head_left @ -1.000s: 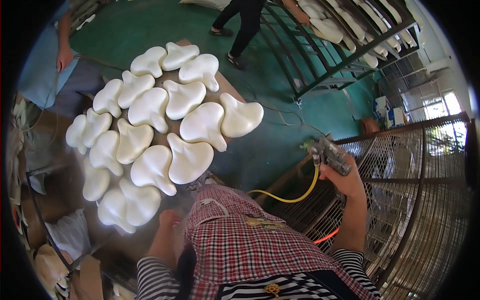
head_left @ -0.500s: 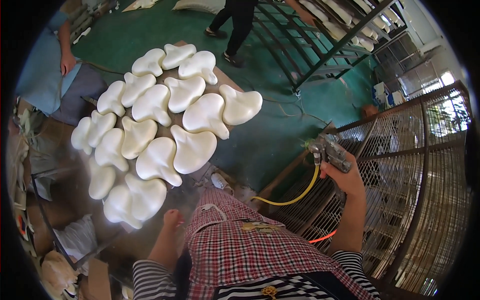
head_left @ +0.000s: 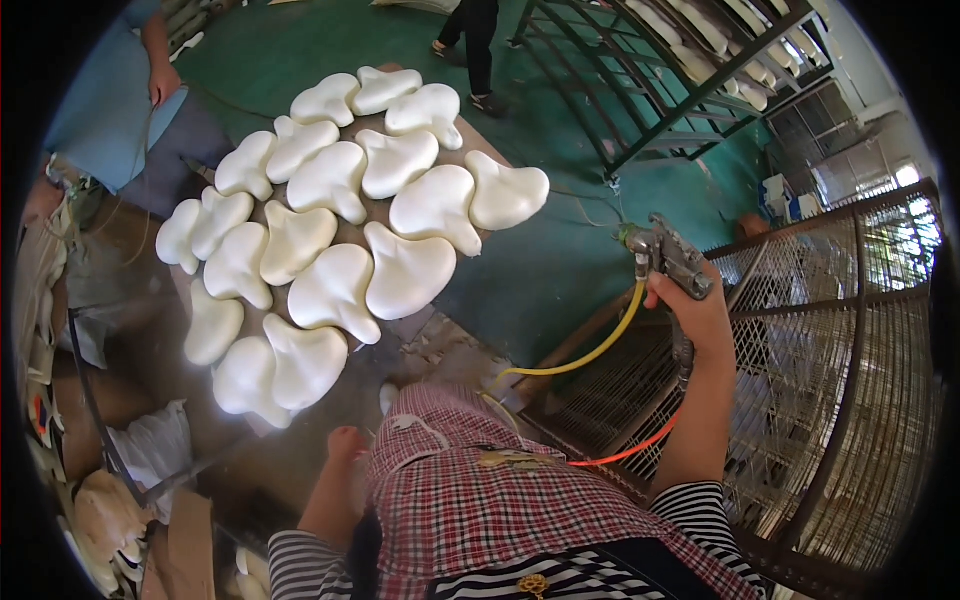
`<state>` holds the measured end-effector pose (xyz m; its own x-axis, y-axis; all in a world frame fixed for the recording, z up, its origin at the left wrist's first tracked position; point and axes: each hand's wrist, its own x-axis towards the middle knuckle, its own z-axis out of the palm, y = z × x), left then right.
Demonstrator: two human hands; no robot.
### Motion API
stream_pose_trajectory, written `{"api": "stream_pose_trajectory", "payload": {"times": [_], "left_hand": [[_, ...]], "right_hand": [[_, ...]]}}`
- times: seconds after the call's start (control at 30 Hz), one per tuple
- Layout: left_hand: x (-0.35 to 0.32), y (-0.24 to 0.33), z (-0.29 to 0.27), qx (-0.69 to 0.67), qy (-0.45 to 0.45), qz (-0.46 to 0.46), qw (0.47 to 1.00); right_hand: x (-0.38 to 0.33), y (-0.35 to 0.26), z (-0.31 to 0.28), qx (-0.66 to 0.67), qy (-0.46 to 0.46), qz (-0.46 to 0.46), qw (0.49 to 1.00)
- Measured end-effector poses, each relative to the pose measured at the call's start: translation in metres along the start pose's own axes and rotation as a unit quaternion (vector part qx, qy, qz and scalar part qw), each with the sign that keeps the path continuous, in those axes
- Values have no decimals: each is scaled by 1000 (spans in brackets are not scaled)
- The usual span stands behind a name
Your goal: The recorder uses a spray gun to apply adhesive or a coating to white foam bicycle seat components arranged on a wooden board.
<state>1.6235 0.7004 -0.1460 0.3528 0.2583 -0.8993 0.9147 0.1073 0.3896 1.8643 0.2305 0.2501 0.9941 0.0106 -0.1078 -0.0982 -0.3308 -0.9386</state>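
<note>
My right hand [head_left: 695, 310] is wrapped around a metal spray gun [head_left: 668, 258], held up on the right with its nozzle end toward the saddle pads. From the gun a yellow hose [head_left: 590, 358] curves down to the left, and an orange hose [head_left: 630, 448] runs below my forearm. Low beside my apron, my left hand [head_left: 346, 446] is curled closed, with nothing seen in it. In front of me, rows of white, bicycle-saddle-shaped pads [head_left: 328, 183] lie close together on a brown board [head_left: 490, 150]. The nearest pads [head_left: 305, 360] are beyond my left hand.
At right, close to my arm, stands a rusty wire-mesh rack [head_left: 800, 370]. A dark metal rack [head_left: 640, 100] with more pale pads is at the back right. One person in blue [head_left: 110, 100] is at left; another person's legs [head_left: 480, 45] show behind. Cardboard [head_left: 190, 545] lies lower left.
The pads and board appear farther right and higher in view. The spray gun has shifted slightly in my right hand's raised grip. The person behind has moved partly out of view.
</note>
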Motion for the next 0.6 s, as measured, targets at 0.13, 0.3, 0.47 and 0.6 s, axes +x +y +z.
{"api": "stream_pose_trajectory", "payload": {"times": [0.13,0.3,0.47,0.6], "left_hand": [[-12,-6,-3,-35,31,23,999],[-17,-29,-21,-56,18,22,998],[-21,-68,-40,-72,15,-13,997],[-23,-76,-45,-48,27,-53,997]], "right_hand": [[14,-13,19,0,-56,-22,998],[45,-38,64,10,-113,-59,992],[55,-62,91,-10,-146,-75,986],[71,-61,104,-14,-122,-115,986]]}}
